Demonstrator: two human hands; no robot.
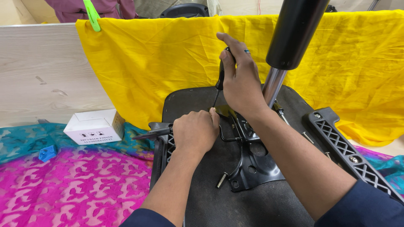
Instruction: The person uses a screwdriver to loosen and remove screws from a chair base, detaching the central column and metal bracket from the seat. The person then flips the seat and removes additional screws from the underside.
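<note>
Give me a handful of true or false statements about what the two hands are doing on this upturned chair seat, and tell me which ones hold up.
1. The right hand grips the black handle of a screwdriver held nearly upright. True.
2. The left hand rests flat on the white box. False: it is down on the chair seat by the screwdriver's tip; the white box sits apart on the patterned cloth.
3. A yellow cloth hangs behind the seat. True.
4. The gas cylinder lies flat on the table. False: it stands up from the black metal plate.
5. The green clip is on the yellow cloth's upper left corner. True.
</note>
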